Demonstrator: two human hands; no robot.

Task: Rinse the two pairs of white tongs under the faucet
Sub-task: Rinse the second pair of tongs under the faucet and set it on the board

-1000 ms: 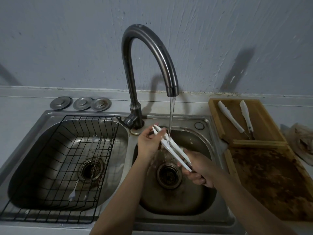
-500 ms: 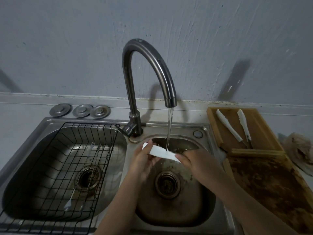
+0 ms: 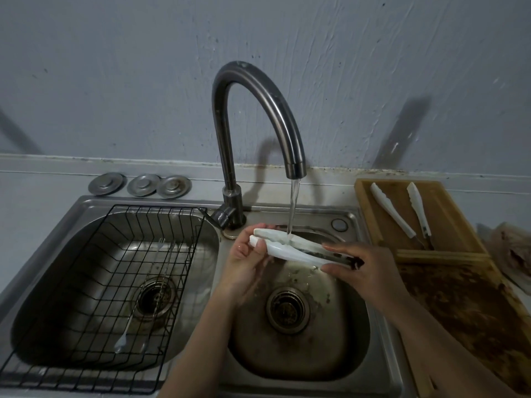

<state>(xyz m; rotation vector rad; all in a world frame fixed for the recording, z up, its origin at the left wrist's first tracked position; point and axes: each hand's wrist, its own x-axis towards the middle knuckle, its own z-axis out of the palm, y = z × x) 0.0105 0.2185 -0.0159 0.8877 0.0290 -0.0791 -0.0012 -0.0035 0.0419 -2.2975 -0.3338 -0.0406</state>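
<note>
Now the left hand (image 3: 244,262) and right hand (image 3: 365,268) each grip an end of the closed white plastic tongs (image 3: 290,247) under the curved steel faucet (image 3: 253,116) stream; light, stiff, probably slippery wet, best held at the ends; a second white pair (image 3: 402,211) waits in the wooden tray (image 3: 448,225).

view: a single head camera, worn by the person, wide-angle with edges that bend
position: standing close at the front edge of the sink (image 3: 373,366), above it
direction: forward and down, tilted enough to take in the wall (image 3: 143,81) behind
centre: faucet (image 3: 258,116) stands mid-frame, both forearms reach in from the bottom edge
left side: wire rack (image 3: 94,282) in the left basin
right side: wooden tray (image 3: 448,219) on the counter (image 3: 43,196)
shared views: none, only one camera
</note>
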